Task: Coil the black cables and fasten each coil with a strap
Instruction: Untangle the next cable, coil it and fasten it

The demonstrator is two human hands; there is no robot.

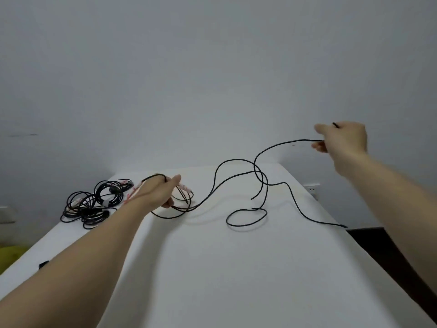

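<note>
Plain pale grey painted wall (212, 67), unmarked, evenly and dimly lit. Long white matte rectangular table (236, 268) abuts it. White wall socket (312, 188) beside the table's far right corner. Dark floor (387, 252) at right.

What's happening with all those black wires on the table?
A person is winding up a long black cable over a white table. The left hand grips the part already looped. The right hand is raised and pinches the cable farther along. Much of it lies loose and curly on the table, so this coil is not finished and has no strap yet. A pile of other coiled cables sits at the far left.
</note>
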